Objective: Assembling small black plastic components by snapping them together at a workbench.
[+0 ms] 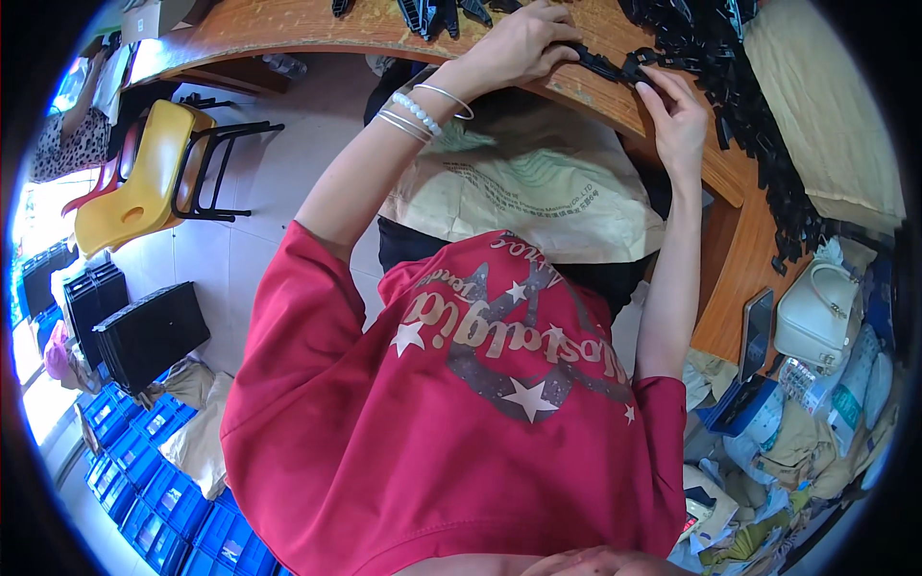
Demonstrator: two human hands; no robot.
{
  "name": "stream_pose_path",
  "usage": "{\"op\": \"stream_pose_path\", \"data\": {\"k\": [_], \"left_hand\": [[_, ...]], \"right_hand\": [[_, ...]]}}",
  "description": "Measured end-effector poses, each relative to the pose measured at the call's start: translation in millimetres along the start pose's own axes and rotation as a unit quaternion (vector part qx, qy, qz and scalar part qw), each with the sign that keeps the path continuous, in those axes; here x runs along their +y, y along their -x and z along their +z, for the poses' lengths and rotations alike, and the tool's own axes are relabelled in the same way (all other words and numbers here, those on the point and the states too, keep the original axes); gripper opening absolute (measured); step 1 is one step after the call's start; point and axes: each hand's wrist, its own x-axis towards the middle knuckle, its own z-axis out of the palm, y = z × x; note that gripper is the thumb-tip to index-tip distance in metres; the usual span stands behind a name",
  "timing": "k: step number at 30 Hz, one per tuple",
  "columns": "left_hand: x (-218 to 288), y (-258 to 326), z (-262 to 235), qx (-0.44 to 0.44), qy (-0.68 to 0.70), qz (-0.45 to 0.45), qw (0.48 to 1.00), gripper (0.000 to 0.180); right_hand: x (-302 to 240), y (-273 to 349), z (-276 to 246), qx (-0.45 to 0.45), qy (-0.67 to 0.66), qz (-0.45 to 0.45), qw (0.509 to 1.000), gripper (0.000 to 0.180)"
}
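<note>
At the desk's near edge, my left hand (523,46) pinches one end of a narrow black plastic part (599,64). My right hand (678,110) has its thumb and fingers closed on the other end, where a chunkier black piece shows. Whether this is one part or two joined pieces, I cannot tell. Beyond my left hand lie several loose black plastic parts (421,15). To the right of my right hand, a long heap of similar black parts (740,106) spreads along the wooden desk (317,27).
A pale printed sack (538,192) lies across my lap. Another large sack (831,106) stands right of the heap. A phone (757,331) and white handbag (818,317) are at the right. Yellow chair (144,182), black cases (154,331) and blue crates (163,490) stand left.
</note>
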Motion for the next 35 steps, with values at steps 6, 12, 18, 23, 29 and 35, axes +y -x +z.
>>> {"op": "stream_pose_path", "data": {"k": [6, 12, 18, 23, 29, 35], "left_hand": [[-1.1, 4.3, 1.1, 0.035, -0.016, 0.020, 0.999, 0.020], [8.6, 4.5, 0.0, 0.006, 0.003, 0.020, 1.000, 0.022], [20.4, 14.2, -1.7, 0.025, -0.019, -0.006, 1.000, 0.022], [62.4, 66.7, -50.5, 0.064, 0.017, -0.076, 0.995, 0.015], [-29.1, 169.2, -83.7, 0.070, -0.064, -0.395, 0.914, 0.016], [-155.7, 213.3, -26.6, 0.052, -0.081, -0.268, 0.958, 0.065]], "right_hand": [[-20.1, -0.2, 11.0, -0.023, 0.022, 0.029, 0.999, 0.022], [-17.5, -1.2, 19.8, -0.023, 0.071, -0.084, 0.994, 0.021], [-18.0, -0.7, 33.9, 0.005, 0.089, -0.115, 0.989, 0.020], [-36.7, 29.6, 15.2, -0.081, -0.146, 0.059, 0.984, 0.018], [-24.6, 75.1, 30.3, -0.242, 0.071, -0.026, 0.967, 0.015], [32.4, 89.8, 64.9, -0.367, 0.254, 0.081, 0.891, 0.026]]}}
